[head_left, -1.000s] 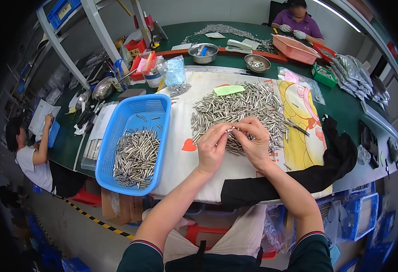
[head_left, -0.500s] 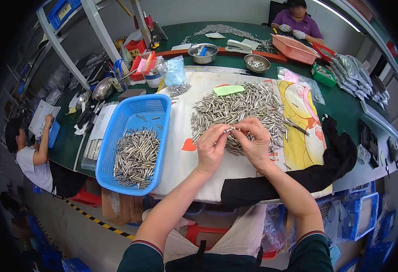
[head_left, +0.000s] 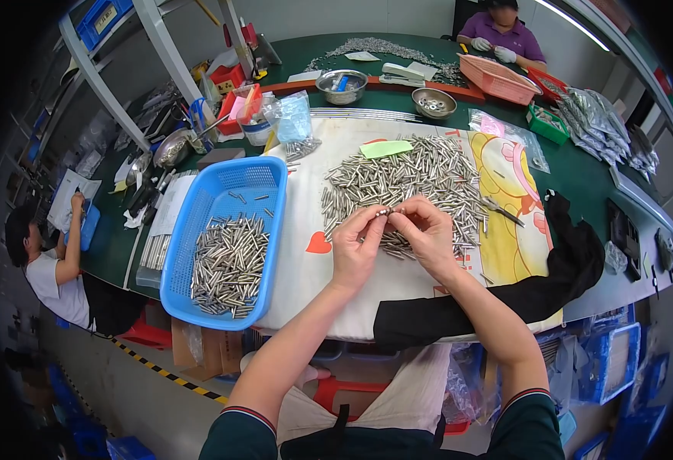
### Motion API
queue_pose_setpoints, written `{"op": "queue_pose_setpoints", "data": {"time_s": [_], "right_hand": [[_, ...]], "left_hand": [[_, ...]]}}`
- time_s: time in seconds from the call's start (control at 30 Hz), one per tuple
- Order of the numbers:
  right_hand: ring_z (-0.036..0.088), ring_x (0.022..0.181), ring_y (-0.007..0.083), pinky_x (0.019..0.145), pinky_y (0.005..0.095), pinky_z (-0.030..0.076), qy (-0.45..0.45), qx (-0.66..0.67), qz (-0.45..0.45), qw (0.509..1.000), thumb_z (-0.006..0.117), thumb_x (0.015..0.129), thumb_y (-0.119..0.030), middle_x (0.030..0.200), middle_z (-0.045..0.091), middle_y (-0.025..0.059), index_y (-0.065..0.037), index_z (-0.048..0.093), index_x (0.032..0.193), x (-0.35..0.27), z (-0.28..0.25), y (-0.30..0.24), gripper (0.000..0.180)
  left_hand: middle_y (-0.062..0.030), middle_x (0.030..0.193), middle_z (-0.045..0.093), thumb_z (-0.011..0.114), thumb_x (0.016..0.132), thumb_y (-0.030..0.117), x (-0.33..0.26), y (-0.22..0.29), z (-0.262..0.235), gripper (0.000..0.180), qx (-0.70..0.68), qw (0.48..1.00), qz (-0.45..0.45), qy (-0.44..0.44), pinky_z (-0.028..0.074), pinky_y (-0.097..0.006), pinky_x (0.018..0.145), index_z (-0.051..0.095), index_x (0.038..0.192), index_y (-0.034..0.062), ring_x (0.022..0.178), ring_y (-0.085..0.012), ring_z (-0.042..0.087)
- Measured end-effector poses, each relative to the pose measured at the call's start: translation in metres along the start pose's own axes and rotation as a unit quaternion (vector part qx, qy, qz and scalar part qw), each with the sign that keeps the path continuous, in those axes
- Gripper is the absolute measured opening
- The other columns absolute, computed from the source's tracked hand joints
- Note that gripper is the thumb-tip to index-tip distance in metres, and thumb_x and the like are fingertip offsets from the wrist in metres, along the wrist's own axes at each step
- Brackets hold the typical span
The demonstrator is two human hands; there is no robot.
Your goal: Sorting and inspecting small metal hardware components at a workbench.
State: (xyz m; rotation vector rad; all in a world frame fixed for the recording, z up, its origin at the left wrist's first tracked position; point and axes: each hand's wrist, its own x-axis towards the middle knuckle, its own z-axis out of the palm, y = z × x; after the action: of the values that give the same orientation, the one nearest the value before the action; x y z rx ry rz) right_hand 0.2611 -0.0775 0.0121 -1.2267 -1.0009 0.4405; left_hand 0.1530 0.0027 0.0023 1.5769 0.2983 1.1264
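Observation:
Both hands meet over the near edge of a wide heap of short metal pins (head_left: 405, 184), with fingertips nearly touching. My left hand (head_left: 356, 249) pinches a few small metal pins (head_left: 385, 211) between thumb and fingers. At the other side of these pins, my right hand (head_left: 428, 239) is closed on them too, its thumb and fingertips pressed together. Fingers cover most of the held pins, so their number is hidden. To the left stands a blue plastic basket (head_left: 169, 280) with many similar pins (head_left: 233, 264) inside. A green paper slip (head_left: 386, 149) lies on the heap.
Pliers-like tool (head_left: 503, 211) lies right of the heap; black cloth (head_left: 497, 307) runs along the front edge. Metal bowls (head_left: 342, 98) and a pink basket (head_left: 497, 79) stand farther back. One co-worker (head_left: 503, 38) sits across, another (head_left: 52, 257) at left.
Both hands have shifted very slightly, and the fingers have turned the held pins; the row of bright pin ends seen earlier now shows less. The basket and heap look the same.

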Motion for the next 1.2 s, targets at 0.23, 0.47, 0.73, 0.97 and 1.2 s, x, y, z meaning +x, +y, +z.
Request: {"op": "queue_pose_setpoints", "data": {"time_s": [0.23, 0.47, 0.73, 0.97, 1.2], "right_hand": [[0.061, 0.074, 0.0109, 0.068, 0.0226, 0.051, -0.003, 0.019, 0.039, 0.999, 0.058, 0.084, 0.0, 0.084, 0.056, 0.0035, 0.004, 0.059, 0.084, 0.0003, -0.0008, 0.0016, 0.005], [0.058, 0.073, 0.0078, 0.068, 0.0213, 0.049, -0.005, 0.031, 0.063, 0.998, 0.058, 0.085, -0.002, 0.082, 0.056, 0.0018, 0.004, 0.06, 0.084, -0.0002, 0.0005, -0.0029, 0.006], [0.053, 0.064, 0.0052, 0.057, 0.019, 0.043, 0.005, -0.017, 0.041, 0.999, 0.064, 0.08, -0.005, 0.078, 0.057, 0.0012, 0.002, 0.062, 0.08, 0.0, 0.0006, 0.0053, 0.007], [0.055, 0.071, 0.0086, 0.061, 0.0206, 0.045, 0.014, -0.019, -0.027, 0.999, 0.065, 0.077, -0.003, 0.084, 0.055, 0.0033, -0.001, 0.063, 0.084, -0.0006, 0.0041, -0.0021, 0.007], [0.056, 0.073, 0.0093, 0.062, 0.0211, 0.047, 0.008, 0.017, -0.051, 0.999, 0.066, 0.076, 0.0, 0.086, 0.056, 0.0039, 0.0, 0.063, 0.085, -0.0017, 0.0031, 0.0008, 0.01]], "left_hand": [[-0.0072, 0.087, 0.063, 0.054, 0.088, 0.002, -0.0001, 0.0001, 0.0015, 0.015, -0.094, 0.993, -0.068, -0.005, 0.052, -0.024, 0.067, 0.06, 0.099, -0.0057, 0.074, -0.0134, 0.064], [-0.0074, 0.085, 0.064, 0.053, 0.088, 0.002, -0.0002, 0.0037, 0.0005, 0.016, -0.1, 0.992, -0.082, -0.009, 0.052, -0.024, 0.067, 0.059, 0.099, -0.0067, 0.073, -0.0138, 0.064], [-0.0057, 0.083, 0.063, 0.051, 0.091, 0.006, 0.0035, 0.0011, -0.0051, 0.016, -0.176, 0.962, -0.205, -0.031, 0.053, -0.023, 0.067, 0.058, 0.101, -0.0041, 0.073, -0.0113, 0.063], [-0.007, 0.088, 0.063, 0.052, 0.091, 0.007, 0.003, 0.0017, -0.0021, 0.017, -0.196, 0.963, -0.185, -0.026, 0.053, -0.024, 0.07, 0.058, 0.102, -0.0037, 0.075, -0.0115, 0.063], [-0.0071, 0.086, 0.063, 0.057, 0.084, 0.0, -0.0009, 0.0032, -0.0003, 0.012, -0.006, 1.0, 0.006, 0.007, 0.05, -0.024, 0.066, 0.063, 0.095, -0.0015, 0.073, -0.0127, 0.06]]}}
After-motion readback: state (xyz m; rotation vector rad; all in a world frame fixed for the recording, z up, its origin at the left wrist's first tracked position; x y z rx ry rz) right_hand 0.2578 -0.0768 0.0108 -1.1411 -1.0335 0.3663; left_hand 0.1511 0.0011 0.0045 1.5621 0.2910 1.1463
